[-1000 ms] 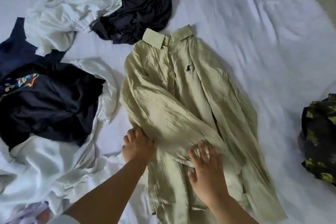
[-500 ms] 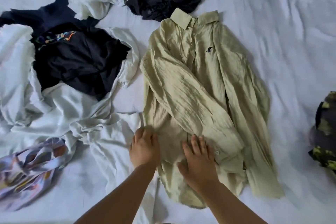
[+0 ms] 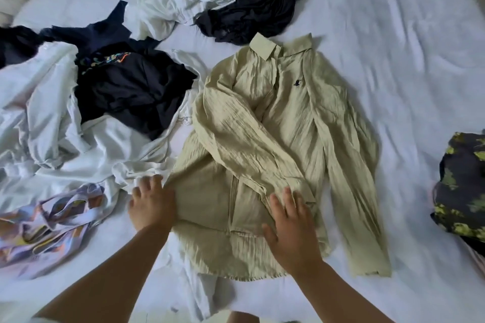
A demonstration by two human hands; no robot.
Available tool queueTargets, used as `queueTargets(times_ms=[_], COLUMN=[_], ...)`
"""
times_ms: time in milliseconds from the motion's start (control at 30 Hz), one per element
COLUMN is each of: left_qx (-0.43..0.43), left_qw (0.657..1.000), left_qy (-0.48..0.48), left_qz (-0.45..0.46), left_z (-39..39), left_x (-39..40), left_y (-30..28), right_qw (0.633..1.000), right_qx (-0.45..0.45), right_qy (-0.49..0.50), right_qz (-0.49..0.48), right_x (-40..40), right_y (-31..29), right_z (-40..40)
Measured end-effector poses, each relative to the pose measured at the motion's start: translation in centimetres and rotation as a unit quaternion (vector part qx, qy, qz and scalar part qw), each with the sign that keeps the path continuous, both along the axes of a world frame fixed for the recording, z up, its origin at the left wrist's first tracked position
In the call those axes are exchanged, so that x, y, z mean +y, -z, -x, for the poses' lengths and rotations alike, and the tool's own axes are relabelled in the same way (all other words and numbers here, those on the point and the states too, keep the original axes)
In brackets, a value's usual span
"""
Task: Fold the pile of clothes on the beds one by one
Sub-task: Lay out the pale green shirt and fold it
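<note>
Shirt: a pale olive-green crinkled long-sleeved collared shirt [image 3: 286, 123] lies front-up on the white bed sheet [image 3: 393, 42], collar at the far end, hem nearest the person; a small dark emblem sits on its chest.
Sleeves: one sleeve is folded diagonally across the front, its cuff ending by the right hand; the other runs straight down the shirt's right-hand edge to the hem.
Left hand [image 3: 152, 204]: palm down on the shirt's lower left edge, fingers [image 3: 157, 182] straight and slightly spread, tips reaching the white cloth beside it; it presses and grips nothing.
Right hand [image 3: 291, 231]: flat, palm down on the lower front of the shirt beside the folded cuff, fingers [image 3: 287, 198] extended and spread, thumb out to the left; it grips nothing.
Forearms: both bare, coming from the lower edge, angled inward toward the shirt.
Left pile: a crumpled white garment [image 3: 52, 113] with a dark navy garment bearing a multicoloured print [image 3: 131, 86] on top, just beside the shirt.
Near left: a lilac patterned cloth with straps [image 3: 47, 225].
Far side: a rumpled white garment [image 3: 181, 0] touching a bunched dark navy garment [image 3: 252, 10], near the collar.
Right edge: a dark garment with yellow-green blotches [image 3: 462, 186], well apart from the shirt.
</note>
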State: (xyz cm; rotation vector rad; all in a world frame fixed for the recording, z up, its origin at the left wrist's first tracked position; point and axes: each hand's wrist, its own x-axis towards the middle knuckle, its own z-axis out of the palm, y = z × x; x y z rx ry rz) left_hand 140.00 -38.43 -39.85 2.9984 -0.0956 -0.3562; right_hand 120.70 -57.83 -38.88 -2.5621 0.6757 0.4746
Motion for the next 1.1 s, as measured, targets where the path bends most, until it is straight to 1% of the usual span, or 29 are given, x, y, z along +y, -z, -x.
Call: queueTargets(times_ms=[33,67,100,133,167,200,233,267,300,333,367,433,500,567,633,733,833,867,933,1000,1033,1067,1100], left_qx=[-0.004,0.001,0.012,0.026,0.056,0.078,0.085,0.071,0.048,0.029,0.016,0.015,0.021,0.031,0.058,0.107,0.189,0.198,0.183,0.174,0.173,0.176,0.198], left_qw=[0.997,0.985,0.962,0.939,0.935,0.949,0.963,0.97,0.972,0.973,0.973,0.968,0.953,0.933,0.917,0.893,0.873,0.871,0.871,0.875,0.874,0.875,0.88], left_qy=[0.071,0.172,0.27,0.333,0.323,0.251,0.169,0.121,0.118,0.141,0.174,0.239,0.302,0.358,0.392,0.427,0.427,0.425,0.434,0.443,0.451,0.452,0.427], left_qz=[-0.005,-0.018,-0.042,-0.082,-0.137,-0.172,-0.192,-0.197,-0.197,-0.183,-0.151,-0.073,-0.031,-0.03,-0.042,-0.091,-0.143,-0.148,-0.138,-0.088,-0.048,0.0,0.058], left_z=[0.5,1.1,1.6,1.8,1.5,1.1,0.6,0.1,-0.3,-0.5,-0.6,-0.5,0.0,0.6,1.3,2.4,2.8,2.8,2.7,2.7,2.7,2.8,3.0], left_x=[-0.3,-0.6,-0.6,-0.5,-0.1,0.1,0.3,0.2,-0.3,-1.0,-2.0,-4.9,-8.3,-11.5,-14.1,-16.3,-17.0,-17.2,-17.7,-18.5,-18.9,-19.5,-20.1], left_y=[0.1,0.4,0.9,1.3,1.4,1.1,0.6,0.2,-0.3,-0.7,-1.0,-1.5,-1.2,-0.4,0.8,2.9,3.8,3.8,3.4,2.4,1.9,1.2,0.4], right_qw=[1.0,0.999,0.996,0.991,0.988,0.989,0.995,1.0,0.999,0.994,0.993,0.992,0.982,0.971,0.963,0.952,0.941,0.935,0.931,0.927,0.927,0.921,0.909], right_qx=[0.017,0.046,0.084,0.121,0.142,0.132,0.085,0.016,-0.037,-0.074,-0.073,-0.031,-0.03,-0.021,-0.007,0.073,0.152,0.183,0.197,0.172,0.132,0.07,0.003], right_qy=[0.0,-0.009,-0.023,-0.038,-0.049,-0.046,-0.029,0.0,0.032,0.063,0.078,0.104,0.164,0.212,0.236,0.27,0.268,0.269,0.288,0.329,0.35,0.383,0.412], right_qz=[0.0,-0.005,-0.016,-0.031,-0.042,-0.045,-0.032,-0.006,0.021,0.041,0.053,0.071,0.088,0.108,0.131,0.121,0.141,0.14,0.106,0.048,0.028,-0.004,-0.053], right_x=[-0.1,-0.3,-0.6,-1.0,-1.5,-2.0,-2.7,-3.3,-4.0,-4.7,-5.4,-6.5,-7.3,-7.4,-7.6,-8.1,-8.9,-9.4,-10.4,-11.3,-11.5,-11.6,-11.6], right_y=[0.2,0.6,0.8,1.0,0.8,0.5,0.3,-0.2,-0.8,-1.4,-1.7,-2.0,-1.9,-1.5,-0.8,0.7,1.2,1.0,0.7,0.1,-0.1,-0.4,-0.9], right_z=[0.1,0.3,0.6,0.9,1.0,1.3,1.4,1.5,1.4,1.4,1.4,1.4,1.6,2.3,3.2,4.3,4.9,4.9,5.1,4.6,4.1,3.3,2.3])
